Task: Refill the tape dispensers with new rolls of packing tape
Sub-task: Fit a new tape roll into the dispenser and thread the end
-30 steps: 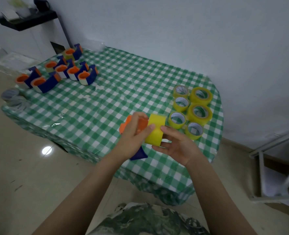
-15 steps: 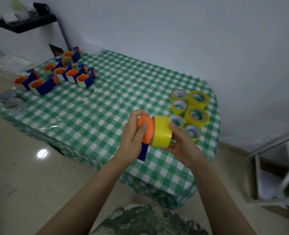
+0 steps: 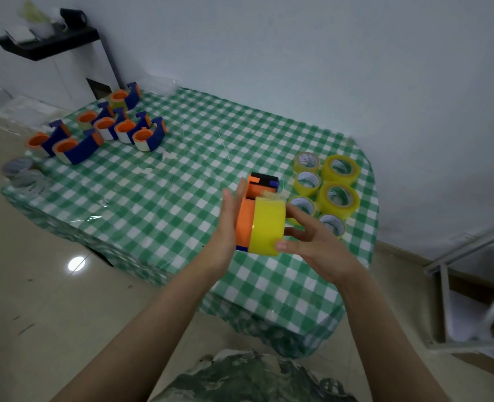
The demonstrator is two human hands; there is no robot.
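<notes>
**One dispenser mid-refill, most of the job ahead**

The bench (image 3: 182, 175), under a green checked cloth, carries the whole job. At its far left corner stands a cluster of blue-and-orange dispensers (image 3: 109, 132). Most show only thin pale rings round their orange hubs, so they look unfilled, though I cannot tell for every one. Near the right edge six spare rolls (image 3: 338, 198) lie flat, which suggests about that many refills remain.

Above the near edge, held off the cloth, is the piece in hand. The left hand (image 3: 228, 224) lies flat, fingers straight and together, against the orange side of the held dispenser (image 3: 250, 210). The right hand (image 3: 312, 242) grips the yellow roll (image 3: 267, 226), thumb on its outer band and fingers (image 3: 296, 211) spread on its far face. The roll sits against the hub, seemingly being seated; threading its end looks not yet done.

Some empty cores (image 3: 25, 175) lie at the left edge.
</notes>
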